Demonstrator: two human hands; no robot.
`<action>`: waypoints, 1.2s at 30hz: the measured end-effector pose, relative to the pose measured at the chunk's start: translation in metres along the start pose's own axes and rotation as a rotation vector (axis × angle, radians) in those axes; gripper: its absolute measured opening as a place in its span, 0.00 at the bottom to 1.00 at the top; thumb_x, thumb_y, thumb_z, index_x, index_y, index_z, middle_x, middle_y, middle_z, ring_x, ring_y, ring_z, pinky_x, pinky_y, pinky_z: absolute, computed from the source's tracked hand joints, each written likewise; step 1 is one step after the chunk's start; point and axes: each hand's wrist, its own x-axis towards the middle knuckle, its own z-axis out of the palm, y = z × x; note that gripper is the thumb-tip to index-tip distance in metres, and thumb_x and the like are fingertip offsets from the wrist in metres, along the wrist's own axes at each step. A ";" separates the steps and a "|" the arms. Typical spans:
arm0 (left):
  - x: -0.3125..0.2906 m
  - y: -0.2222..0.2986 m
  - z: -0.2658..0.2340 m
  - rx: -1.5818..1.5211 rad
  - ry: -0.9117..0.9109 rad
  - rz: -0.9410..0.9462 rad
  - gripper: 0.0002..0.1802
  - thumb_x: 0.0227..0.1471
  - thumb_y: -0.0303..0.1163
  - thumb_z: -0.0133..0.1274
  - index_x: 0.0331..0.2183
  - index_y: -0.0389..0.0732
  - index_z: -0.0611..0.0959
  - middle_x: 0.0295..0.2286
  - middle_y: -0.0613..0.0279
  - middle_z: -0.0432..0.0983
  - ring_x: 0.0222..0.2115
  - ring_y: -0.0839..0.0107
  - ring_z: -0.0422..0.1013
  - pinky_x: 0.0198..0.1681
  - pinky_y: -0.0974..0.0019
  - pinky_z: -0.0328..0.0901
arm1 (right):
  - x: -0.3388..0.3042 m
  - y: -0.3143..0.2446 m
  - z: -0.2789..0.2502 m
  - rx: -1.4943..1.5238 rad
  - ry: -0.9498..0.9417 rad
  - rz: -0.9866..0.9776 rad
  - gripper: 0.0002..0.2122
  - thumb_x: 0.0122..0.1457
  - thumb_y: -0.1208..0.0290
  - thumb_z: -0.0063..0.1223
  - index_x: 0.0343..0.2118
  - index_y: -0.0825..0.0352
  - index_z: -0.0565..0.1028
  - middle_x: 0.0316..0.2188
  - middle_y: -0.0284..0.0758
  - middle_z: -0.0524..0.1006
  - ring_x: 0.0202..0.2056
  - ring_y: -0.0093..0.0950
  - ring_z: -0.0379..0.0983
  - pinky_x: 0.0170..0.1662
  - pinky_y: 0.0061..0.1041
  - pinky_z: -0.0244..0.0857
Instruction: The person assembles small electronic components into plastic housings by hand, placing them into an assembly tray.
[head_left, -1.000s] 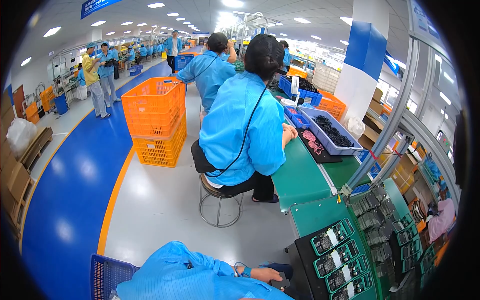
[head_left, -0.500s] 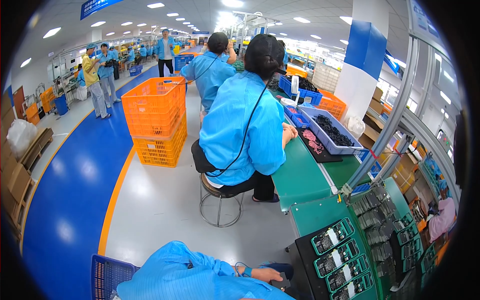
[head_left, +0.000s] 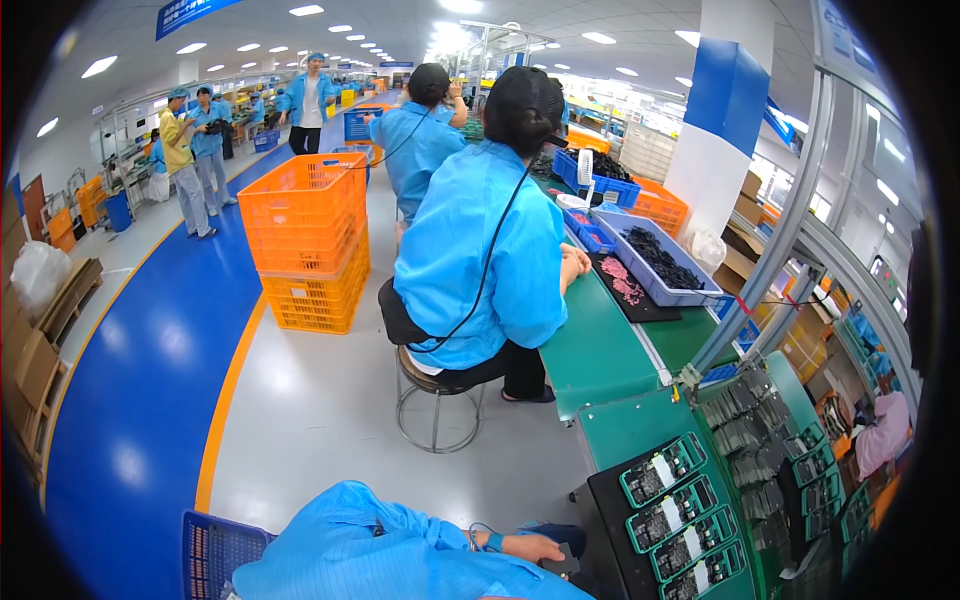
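Note:
My left arm, in a light blue sleeve (head_left: 370, 545) with a blue wristband (head_left: 494, 542), reaches in along the lower edge. My left hand (head_left: 532, 547) is closed on a small dark flat piece (head_left: 569, 563), partly hidden by the fingers and low in the picture. Right of it, on a black mat (head_left: 607, 520) over the green bench, lie several green trays with circuit boards (head_left: 668, 525), each with a white patch. Beyond them, grey flat parts (head_left: 752, 425) sit in rows. My right hand does not show.
A co-worker (head_left: 485, 250) in blue sits ahead on a round stool (head_left: 440, 400). Stacked orange crates (head_left: 308, 225) stand left of that person. A blue basket (head_left: 215, 550) is beside my left arm. A metal frame post (head_left: 765, 270) rises at the right bench.
The person walking in the far aisle has come nearer and shifted left. The whole view has moved very slightly. My left hand keeps its hold on the dark flat piece.

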 end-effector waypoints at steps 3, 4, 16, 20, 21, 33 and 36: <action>0.000 -0.007 -0.001 0.012 0.014 0.050 0.13 0.53 0.32 0.49 0.40 0.37 0.77 0.37 0.48 0.71 0.43 0.54 0.68 0.48 0.63 0.62 | -0.003 -0.011 0.002 -0.036 -0.006 0.045 0.10 0.56 0.70 0.50 0.33 0.72 0.67 0.13 0.34 0.68 0.11 0.24 0.66 0.11 0.20 0.58; -0.001 -0.006 -0.001 0.027 0.018 0.041 0.13 0.53 0.32 0.49 0.40 0.37 0.77 0.37 0.47 0.72 0.43 0.54 0.68 0.48 0.63 0.62 | -0.002 -0.012 0.002 -0.044 -0.012 0.044 0.10 0.56 0.69 0.50 0.33 0.72 0.67 0.14 0.35 0.69 0.12 0.24 0.66 0.13 0.21 0.58; 0.015 -0.026 -0.010 0.008 -0.054 0.074 0.13 0.58 0.30 0.42 0.43 0.31 0.70 0.39 0.50 0.72 0.40 0.63 0.70 0.44 0.62 0.68 | -0.007 -0.012 -0.003 -0.148 -0.060 0.058 0.16 0.56 0.66 0.55 0.42 0.72 0.67 0.33 0.41 0.73 0.34 0.28 0.67 0.39 0.29 0.63; 0.012 -0.015 -0.005 -0.126 0.006 -0.075 0.15 0.58 0.31 0.42 0.43 0.31 0.70 0.38 0.50 0.73 0.39 0.63 0.71 0.43 0.62 0.69 | -0.023 -0.042 0.008 -0.249 -0.016 0.070 0.20 0.55 0.63 0.54 0.42 0.77 0.69 0.37 0.45 0.74 0.37 0.30 0.68 0.43 0.31 0.64; 0.011 -0.016 -0.006 -0.127 -0.006 -0.079 0.15 0.58 0.31 0.42 0.43 0.31 0.70 0.38 0.50 0.73 0.39 0.63 0.71 0.43 0.62 0.69 | -0.025 -0.043 0.008 -0.243 -0.020 0.032 0.20 0.55 0.64 0.54 0.42 0.76 0.69 0.36 0.45 0.74 0.36 0.31 0.68 0.42 0.31 0.64; 0.019 -0.029 -0.015 0.219 -0.040 0.163 0.15 0.58 0.32 0.43 0.42 0.30 0.70 0.38 0.49 0.73 0.38 0.62 0.72 0.43 0.63 0.69 | -0.011 -0.007 0.008 -0.170 -0.009 -0.105 0.17 0.54 0.63 0.56 0.40 0.72 0.70 0.32 0.42 0.75 0.33 0.29 0.69 0.36 0.31 0.65; 0.015 -0.013 -0.002 -0.094 0.002 -0.025 0.13 0.52 0.32 0.49 0.38 0.35 0.75 0.37 0.46 0.71 0.42 0.53 0.67 0.48 0.62 0.60 | -0.008 0.009 0.003 -0.181 -0.009 -0.105 0.16 0.54 0.65 0.54 0.38 0.73 0.69 0.26 0.40 0.73 0.26 0.27 0.68 0.29 0.28 0.64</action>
